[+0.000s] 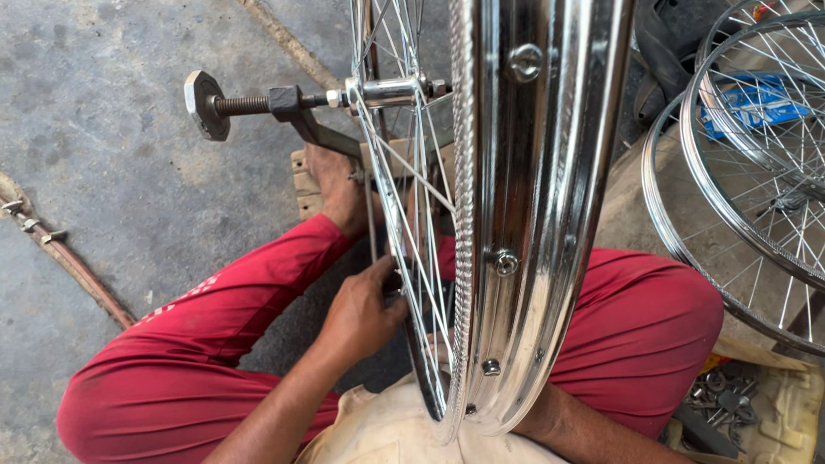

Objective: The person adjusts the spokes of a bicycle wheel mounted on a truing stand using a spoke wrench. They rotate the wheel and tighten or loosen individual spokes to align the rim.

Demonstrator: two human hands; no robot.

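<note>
Head view: a chrome bicycle wheel [524, 215] stands upright on a truing stand [284, 107] between red-trousered knees. The left hand [365, 309] has its grip pinched on a spoke [404, 258]; the right hand's grip is hidden behind the rim. Spokes look laced, adjustment seemingly underway.

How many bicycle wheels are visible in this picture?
3. One chrome wheel stands upright in the stand, with the left hand at its spokes. Two more wheels lie overlapping at the right; others may be hidden.
</note>
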